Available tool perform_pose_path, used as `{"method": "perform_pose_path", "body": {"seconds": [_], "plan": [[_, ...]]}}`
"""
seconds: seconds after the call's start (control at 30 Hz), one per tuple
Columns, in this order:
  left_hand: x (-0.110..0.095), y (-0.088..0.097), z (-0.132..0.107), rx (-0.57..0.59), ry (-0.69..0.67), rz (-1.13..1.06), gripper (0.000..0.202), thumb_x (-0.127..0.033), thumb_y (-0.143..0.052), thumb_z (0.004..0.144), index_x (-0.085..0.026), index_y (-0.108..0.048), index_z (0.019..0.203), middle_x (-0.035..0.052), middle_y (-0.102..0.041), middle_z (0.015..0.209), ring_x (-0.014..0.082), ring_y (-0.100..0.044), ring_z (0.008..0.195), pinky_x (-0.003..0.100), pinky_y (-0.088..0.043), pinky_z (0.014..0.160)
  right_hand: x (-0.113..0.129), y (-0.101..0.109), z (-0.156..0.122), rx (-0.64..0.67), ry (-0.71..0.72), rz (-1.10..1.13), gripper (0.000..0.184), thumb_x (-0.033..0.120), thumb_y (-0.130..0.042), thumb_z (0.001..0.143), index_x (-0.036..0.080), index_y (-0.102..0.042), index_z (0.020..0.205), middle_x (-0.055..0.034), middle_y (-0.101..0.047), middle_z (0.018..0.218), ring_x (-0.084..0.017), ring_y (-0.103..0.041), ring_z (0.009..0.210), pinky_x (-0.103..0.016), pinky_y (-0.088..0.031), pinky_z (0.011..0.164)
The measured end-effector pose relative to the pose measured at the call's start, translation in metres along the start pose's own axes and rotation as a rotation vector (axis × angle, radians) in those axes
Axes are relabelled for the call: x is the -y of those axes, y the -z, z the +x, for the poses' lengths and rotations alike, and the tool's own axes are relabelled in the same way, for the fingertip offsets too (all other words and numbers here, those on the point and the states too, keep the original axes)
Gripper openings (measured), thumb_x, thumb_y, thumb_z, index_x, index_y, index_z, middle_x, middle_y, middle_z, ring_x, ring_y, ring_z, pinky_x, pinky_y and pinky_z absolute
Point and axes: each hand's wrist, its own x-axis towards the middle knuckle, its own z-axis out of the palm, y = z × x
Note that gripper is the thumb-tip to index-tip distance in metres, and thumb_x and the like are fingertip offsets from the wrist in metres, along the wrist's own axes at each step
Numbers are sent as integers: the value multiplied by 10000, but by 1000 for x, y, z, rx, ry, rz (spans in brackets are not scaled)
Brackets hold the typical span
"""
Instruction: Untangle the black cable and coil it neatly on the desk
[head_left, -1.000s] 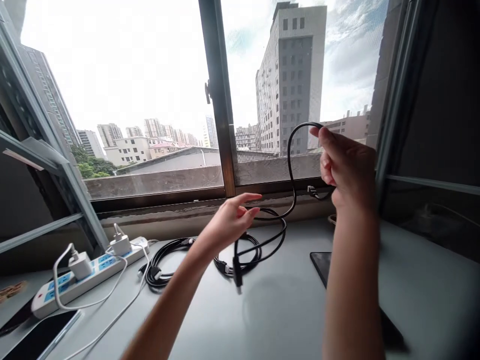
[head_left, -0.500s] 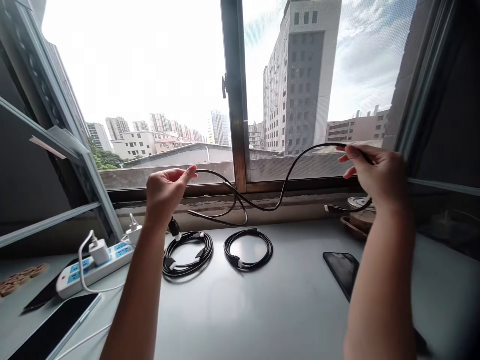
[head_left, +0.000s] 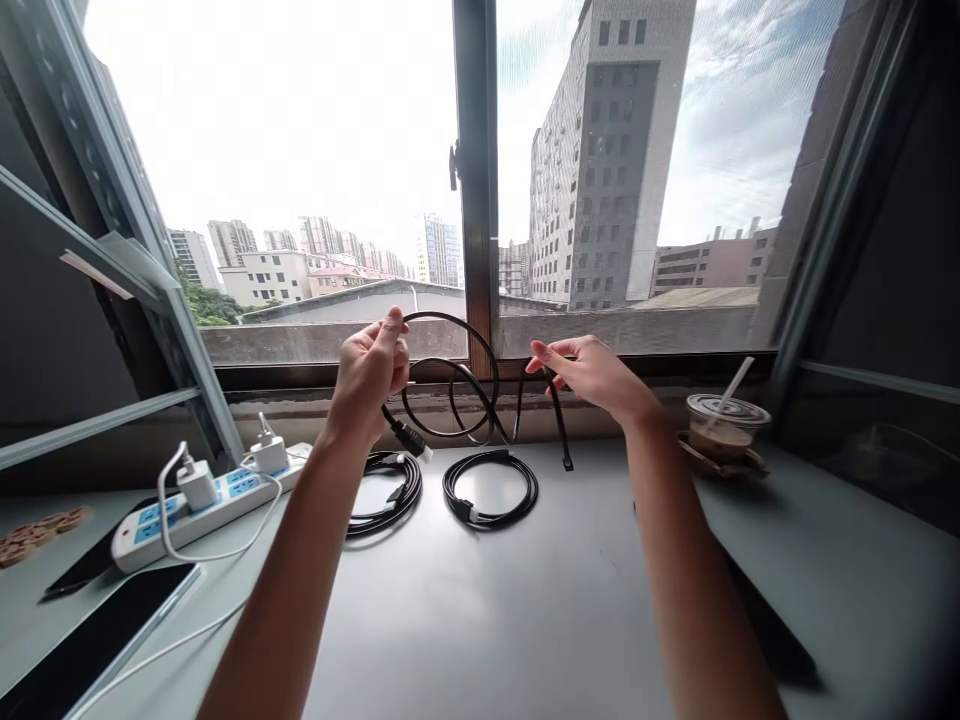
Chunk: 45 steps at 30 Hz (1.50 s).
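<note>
A loosely looped black cable hangs in the air between my two hands, above the back of the table. My left hand pinches it between thumb and fingers, and a plug end with a pale tip dangles below that hand. My right hand is closed on the cable near its other end; a short length with a dark tip hangs down from it. Beneath lie two coiled black cables: the left coil, partly behind my left arm, and the right coil.
A white power strip with chargers and a white cord stands left, near a phone. On the right are a lidded drink cup with a straw and a dark flat object partly behind my right arm. A window frame rises behind.
My right hand has moved left and lower, toward my left hand, which has shifted slightly right and up. The cable between them has gone from stretched out to hanging in loops.
</note>
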Motion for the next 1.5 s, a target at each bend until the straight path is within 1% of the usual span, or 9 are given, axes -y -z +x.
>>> {"method": "perform_pose_path", "body": {"seconds": [0.23, 0.4, 0.6, 0.77, 0.93, 1.03, 1.17, 1.37, 1.5], "plan": [[2, -5, -1, 26, -10, -133, 287, -283, -399, 931, -156, -458, 680, -95, -192, 474, 27, -152, 339, 150, -140, 298, 24, -37, 1, 324, -42, 17, 615, 778, -523, 599, 186, -409, 479, 41, -286, 477, -70, -249, 427, -260, -161, 433], [-3, -8, -4, -82, -120, -194, 302, -294, -459, 908, -175, -443, 631, -84, -215, 468, 33, -156, 340, 167, -144, 290, 30, -57, 0, 487, 97, 93, 482, 626, -686, 537, 173, -522, 537, 35, -370, 506, -73, -315, 480, -243, -193, 444], [-10, 4, 1, -258, -166, -183, 327, -323, -449, 910, -189, -395, 617, -79, -222, 454, 38, -160, 357, 192, -113, 315, 24, -43, -1, 278, 92, 85, 365, 494, -640, 643, 155, -557, 535, 17, -469, 523, -84, -401, 501, -233, -227, 462], [-5, 19, 12, -281, -138, -86, 342, -400, -481, 876, -209, -361, 620, -69, -219, 467, 51, -154, 374, 235, -129, 349, 9, -13, -1, 137, 150, 87, 373, 508, -574, 728, 160, -641, 612, 2, -539, 557, -99, -439, 530, -237, -247, 496], [2, 24, 16, -31, -9, -18, 367, -476, -536, 817, -211, -356, 638, -86, -203, 475, 46, -160, 364, 208, -136, 340, 0, 11, -8, 37, 160, 89, 387, 540, -577, 738, 176, -709, 744, -9, -596, 611, -103, -445, 545, -236, -258, 505], [1, 27, 14, 140, 110, 219, 451, -575, -560, 761, -207, -350, 604, -80, -249, 460, 55, -278, 348, 195, -243, 342, -3, 18, -10, -28, 170, 109, 428, 562, -563, 748, 166, -723, 775, -21, -619, 629, -94, -419, 521, -239, -278, 502], [1, 28, 10, 227, 124, 477, 529, -640, -526, 742, -201, -323, 528, -50, -318, 428, 78, -395, 355, 206, -369, 406, 1, 17, -10, -71, 264, 196, 402, 534, -579, 752, 164, -729, 796, -25, -643, 661, -79, -410, 486, -234, -268, 459], [0, 9, -1, 543, 113, 439, 471, -582, -533, 775, -188, -360, 582, -58, -354, 426, 55, -367, 347, 176, -297, 397, 18, 3, -6, -108, 455, 329, 253, 397, -645, 739, 193, -733, 859, -42, -698, 803, -141, -579, 679, -236, -390, 550], [2, 3, -3, 565, 117, 366, 485, -554, -553, 770, -188, -313, 560, -70, -295, 429, 47, -317, 342, 179, -262, 382, 22, 2, -6, -113, 523, 309, 217, 363, -625, 766, 211, -731, 878, -24, -679, 798, -123, -549, 670, -239, -369, 558]]}}
